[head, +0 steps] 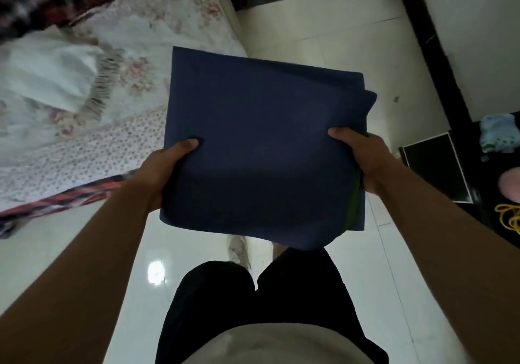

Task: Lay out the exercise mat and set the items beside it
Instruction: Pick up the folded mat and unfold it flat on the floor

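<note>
Between your hands, above the floor [323,34]: the folded exercise mat [261,149], held flat and roughly square, so no clear long axis. Your left hand [166,169] and right hand [363,161] each grip a side edge, thumbs on top, fingers hidden underneath. Bed [84,110] on the left. On the right, a yellow cord [506,217] and a pink item [510,183], both cut off and hard to identify.

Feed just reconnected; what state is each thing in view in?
Mat: folded, held up by both hands.
Left hand: grips the mat's left edge.
Right hand: grips its right edge.
Bed: covered with a floral quilt.
Yellow cord: lying in loose loops.
</note>
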